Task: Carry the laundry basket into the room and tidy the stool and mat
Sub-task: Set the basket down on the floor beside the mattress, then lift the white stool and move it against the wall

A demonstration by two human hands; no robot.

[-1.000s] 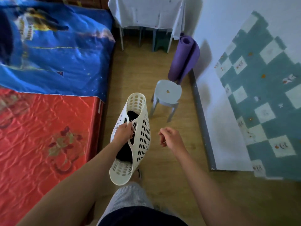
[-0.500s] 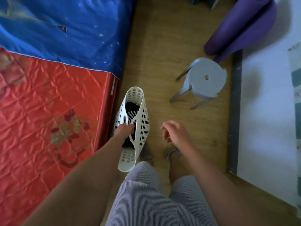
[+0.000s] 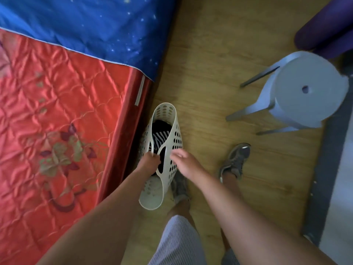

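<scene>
A white perforated laundry basket [image 3: 172,136] hangs squeezed narrow beside the bed's edge, with dark and striped clothes inside. My left hand [image 3: 150,161] is shut on its two handles. My right hand [image 3: 186,162] hovers against the basket's right wall with fingers loosely apart, holding nothing. A light grey round stool [image 3: 303,90] stands upright on the wood floor to the right. A rolled purple mat [image 3: 324,29] leans at the top right corner, partly cut off.
A bed with a red quilted mattress [image 3: 57,131] and a blue blanket [image 3: 95,27] fills the left. A dark skirting strip [image 3: 324,169] and white wall run down the right. My two shoes [image 3: 236,159] stand on the wood floor [image 3: 206,64] between them.
I have stepped forward and looked further down, so the stool and mat sit closer. The basket has dropped lower beside the bed. My right hand has moved left up to the basket.
</scene>
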